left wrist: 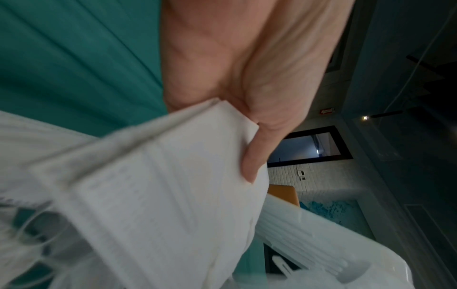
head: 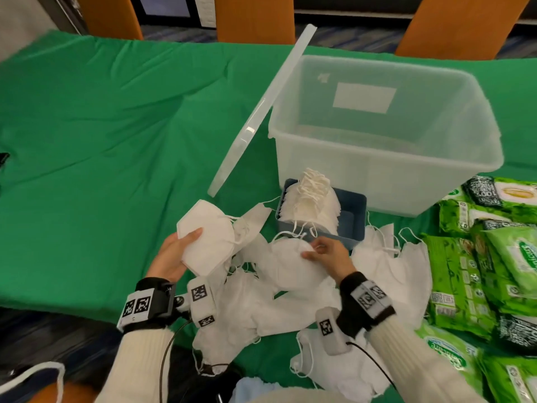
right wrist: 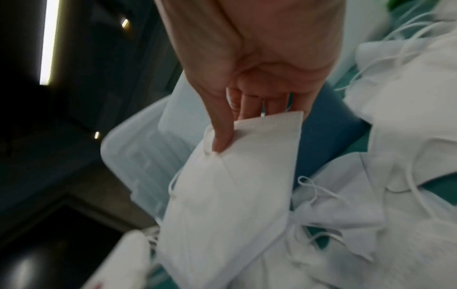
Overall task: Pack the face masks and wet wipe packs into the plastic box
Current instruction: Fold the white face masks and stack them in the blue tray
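My left hand [head: 177,251] grips a small stack of folded white face masks [head: 207,237], thumb on top; in the left wrist view the thumb [left wrist: 254,156] presses on that stack [left wrist: 160,195]. My right hand [head: 322,251] pinches a single white mask [head: 293,266] above the loose mask pile [head: 290,309]; the right wrist view shows the thumb [right wrist: 222,135] on this mask [right wrist: 232,185]. The clear plastic box [head: 386,170] stands open behind, apparently empty. Green wet wipe packs [head: 479,257] lie at the right.
The box lid [head: 258,117] leans against the box's left side. A blue tray [head: 353,210] holding a stack of masks [head: 311,199] sits in front of the box. Green cloth [head: 101,126] covers the table; orange chair backs [head: 255,16] stand behind it.
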Demonstrator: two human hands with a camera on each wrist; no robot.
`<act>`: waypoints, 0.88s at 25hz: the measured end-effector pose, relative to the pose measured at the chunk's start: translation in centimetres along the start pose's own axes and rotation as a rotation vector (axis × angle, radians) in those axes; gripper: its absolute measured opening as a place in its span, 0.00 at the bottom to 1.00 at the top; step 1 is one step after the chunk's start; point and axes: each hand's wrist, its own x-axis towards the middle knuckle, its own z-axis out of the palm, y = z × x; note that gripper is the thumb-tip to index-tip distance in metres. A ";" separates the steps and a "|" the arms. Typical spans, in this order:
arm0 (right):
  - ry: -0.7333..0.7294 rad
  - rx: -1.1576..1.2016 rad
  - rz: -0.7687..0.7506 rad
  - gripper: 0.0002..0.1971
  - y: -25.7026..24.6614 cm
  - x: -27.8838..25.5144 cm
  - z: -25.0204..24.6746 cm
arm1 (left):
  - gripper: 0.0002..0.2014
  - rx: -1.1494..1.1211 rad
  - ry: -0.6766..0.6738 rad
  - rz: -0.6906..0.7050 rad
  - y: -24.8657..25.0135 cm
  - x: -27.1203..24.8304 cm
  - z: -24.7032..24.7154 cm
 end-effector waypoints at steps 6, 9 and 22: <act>-0.078 0.965 0.061 0.15 -0.4 -4.8 -4.8 | 0.06 -0.034 -0.087 -0.050 -2.7 -0.9 4.0; -0.123 0.965 0.058 0.21 -0.8 -5.0 -3.1 | 0.09 -0.072 -0.145 -0.030 -4.4 -2.1 6.8; 0.107 0.448 -0.042 0.17 -3.4 -4.6 4.1 | 0.17 -0.095 -0.121 0.068 -6.8 -3.9 10.1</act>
